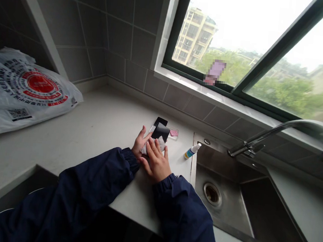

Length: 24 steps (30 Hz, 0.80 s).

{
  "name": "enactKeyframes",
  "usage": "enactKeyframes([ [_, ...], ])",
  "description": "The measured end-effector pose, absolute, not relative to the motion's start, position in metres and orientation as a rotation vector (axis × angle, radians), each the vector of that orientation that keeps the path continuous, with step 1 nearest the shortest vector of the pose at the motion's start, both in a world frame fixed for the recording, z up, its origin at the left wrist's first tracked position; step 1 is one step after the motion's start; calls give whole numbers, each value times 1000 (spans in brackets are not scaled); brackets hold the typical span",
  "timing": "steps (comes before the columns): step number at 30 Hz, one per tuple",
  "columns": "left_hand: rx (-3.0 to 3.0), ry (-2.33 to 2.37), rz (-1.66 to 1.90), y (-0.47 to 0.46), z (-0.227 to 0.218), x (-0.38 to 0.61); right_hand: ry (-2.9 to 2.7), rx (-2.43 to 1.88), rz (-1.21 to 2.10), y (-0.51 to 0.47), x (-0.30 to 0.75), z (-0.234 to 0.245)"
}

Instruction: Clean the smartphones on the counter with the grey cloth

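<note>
On the pale countertop [93,130] my left hand [139,143] holds the left edge of a black phone-like slab [161,131], fingers curled round it. My right hand [156,162] lies flat over a white cloth [161,145] pressed onto the lower part of that slab, fingers stretched forward. A second black flat piece [159,121] lies just behind it. A small pinkish item [174,133] sits to its right. Both arms wear dark blue sleeves.
A small white spray bottle with a blue band [191,151] lies at the sink's edge. The steel sink [228,194] with its curved tap [285,131] is to the right. A white printed plastic bag [25,90] sits far left. The window sill [209,97] runs behind.
</note>
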<state>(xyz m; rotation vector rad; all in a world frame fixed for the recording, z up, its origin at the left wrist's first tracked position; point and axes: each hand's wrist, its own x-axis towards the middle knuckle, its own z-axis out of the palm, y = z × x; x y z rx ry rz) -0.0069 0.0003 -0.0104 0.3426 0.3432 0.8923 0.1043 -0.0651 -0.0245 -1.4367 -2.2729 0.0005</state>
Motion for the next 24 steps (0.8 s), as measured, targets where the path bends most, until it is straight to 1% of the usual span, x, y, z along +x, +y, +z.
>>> enactKeyframes([
  [2, 350, 420, 918, -3, -12, -2, -2219, -1527, -43, -62, 107, -27],
  [8, 505, 237, 920, -11, -9, 7, -2048, -1664, -160, -56, 117, -28],
  [13, 499, 330, 904, -8, -6, 2, -1898, -1718, -186, -55, 121, -25],
  [17, 446, 332, 950, -6, -5, -1, -1885, -1687, -125, -53, 122, -28],
  [24, 335, 349, 1031, 2, -4, -7, -2046, -1530, -29, -58, 115, -27],
])
